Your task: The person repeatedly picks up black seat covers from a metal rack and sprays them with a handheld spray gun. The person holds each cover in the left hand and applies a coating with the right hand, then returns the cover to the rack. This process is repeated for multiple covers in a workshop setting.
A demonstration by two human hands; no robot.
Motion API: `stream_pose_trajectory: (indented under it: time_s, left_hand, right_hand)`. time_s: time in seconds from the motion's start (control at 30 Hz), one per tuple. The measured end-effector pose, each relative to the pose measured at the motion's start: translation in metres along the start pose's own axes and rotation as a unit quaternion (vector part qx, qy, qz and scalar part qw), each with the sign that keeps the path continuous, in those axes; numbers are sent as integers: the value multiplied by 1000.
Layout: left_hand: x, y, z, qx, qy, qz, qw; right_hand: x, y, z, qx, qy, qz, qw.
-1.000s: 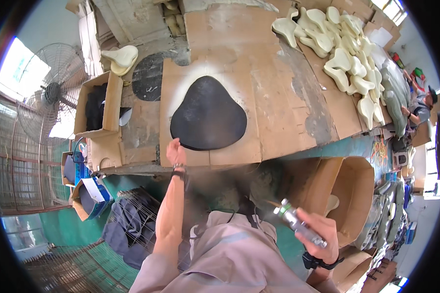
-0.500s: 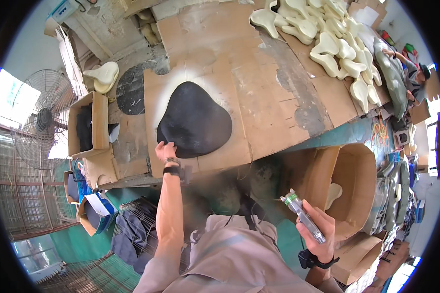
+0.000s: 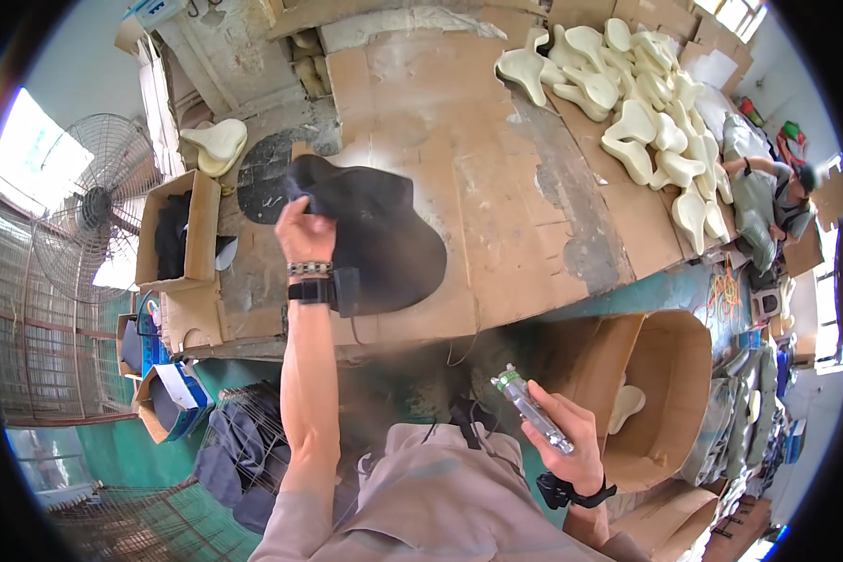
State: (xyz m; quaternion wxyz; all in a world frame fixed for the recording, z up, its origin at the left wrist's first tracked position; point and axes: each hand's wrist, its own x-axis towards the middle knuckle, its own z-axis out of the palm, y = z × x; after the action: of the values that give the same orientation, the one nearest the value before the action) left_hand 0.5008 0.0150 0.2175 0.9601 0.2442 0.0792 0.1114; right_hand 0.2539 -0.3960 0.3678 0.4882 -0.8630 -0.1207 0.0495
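Observation:
A black, rounded-triangular bike saddle cover point(image 3: 393, 248) lies partly on the cardboard-topped table point(image 3: 506, 215). My left hand point(image 3: 306, 229) pinches its left edge, and that side is lifted and folded up. The cover's right and near parts still rest on the cardboard. White overspray point(image 3: 375, 155) shows on the cardboard behind it. Low at the right, off the table's near edge, my right hand point(image 3: 571, 438) is closed round a silver spray gun point(image 3: 537, 413) with a green ring. Its nozzle end points up and left, and the trigger is hidden.
Cream foam saddles point(image 3: 632, 122) pile at the back right; another saddle point(image 3: 217, 145) lies at the back left. An open carton point(image 3: 206, 229) holds dark pieces. A large carton point(image 3: 674, 384) stands right of me, a fan point(image 3: 94, 206) at left. Another person point(image 3: 791, 201) is at far right.
My left hand has moved up and away from me, raising the cover's left side off the cardboard. My right hand with the spray gun has shifted slightly left.

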Motion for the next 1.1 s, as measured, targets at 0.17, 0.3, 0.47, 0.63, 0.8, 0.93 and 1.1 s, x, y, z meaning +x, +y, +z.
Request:
stream_pose_trajectory:
  time_s: [0.17, 0.3, 0.47, 0.63, 0.8, 0.93, 1.1]
  left_hand:
    - [-74, 54, 49, -89, -29, 126, 988]
    - [-160, 89, 31, -118, 63, 176, 975]
    - [-291, 83, -28, -217, 122, 228, 941]
    - [-439, 51, -97, -279, 332, 388, 813]
    - [-568, 13, -175, -312, 405, 514, 689]
    - [-641, -2, -215, -304, 507, 575, 565]
    - [-723, -81, -296, -348, 599, 616, 375]
  right_hand:
    - [3, 1, 9, 8, -19, 5, 1000]
    - [20, -8, 28, -4, -86, -1, 996]
    - [23, -4, 52, -28, -202, -33, 979]
    - [27, -14, 77, -79, -358, -118, 923]
    - [31, -36, 125, -133, -487, -164, 848]
    - [26, -49, 187, -172, -559, -218, 782]
    - [-12, -70, 238, -257, -611, -198, 722]
